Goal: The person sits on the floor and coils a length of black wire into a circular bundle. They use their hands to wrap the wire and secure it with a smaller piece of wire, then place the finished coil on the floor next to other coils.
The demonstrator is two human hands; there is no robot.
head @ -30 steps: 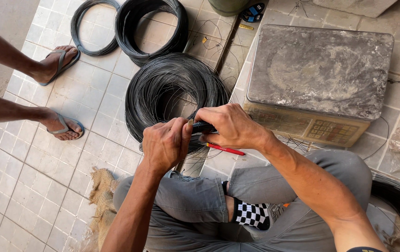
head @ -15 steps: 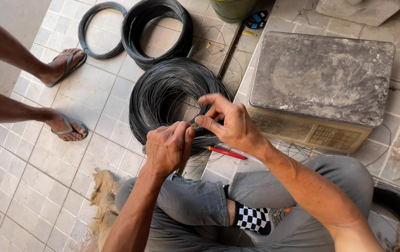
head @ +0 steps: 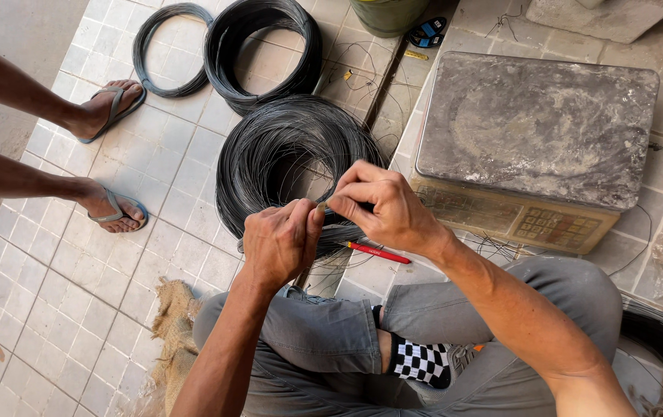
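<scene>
I see my left hand point(head: 279, 241) and right hand point(head: 378, 207) pinching thin dark wire ends point(head: 321, 205) together above the large black wire coil point(head: 285, 166) on the tiled floor point(head: 76, 293).

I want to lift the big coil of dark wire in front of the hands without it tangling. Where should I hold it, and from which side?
Probably grip the thick ring of the big coil on its left part, coming from above with fingers hooked through the open middle. It lies flat on the tiles, and that side is free; the near part lies under the left hand and right hand.
</scene>
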